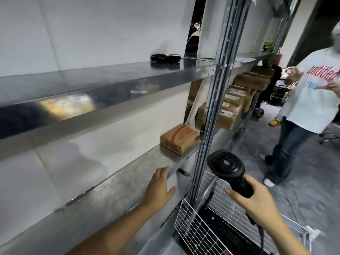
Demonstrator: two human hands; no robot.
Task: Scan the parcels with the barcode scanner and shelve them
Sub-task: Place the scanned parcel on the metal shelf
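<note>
A brown cardboard parcel [179, 138] with red print lies on the metal shelf [114, 188], close to the upright post. My left hand [160, 187] is stretched out flat over the shelf's front edge, fingers straight, holding nothing, a short way below-left of the parcel. My right hand [254, 201] grips the handle of the black barcode scanner [229, 169], whose head points up toward the shelf post. The scanner's cable runs down past my wrist.
Several more brown parcels [231, 111] fill the neighbouring shelf bay. A white wire cart basket [206, 229] stands below my hands. A black device [165, 57] lies on the upper shelf. A person in a white T-shirt [311, 92] stands at right on the grey floor.
</note>
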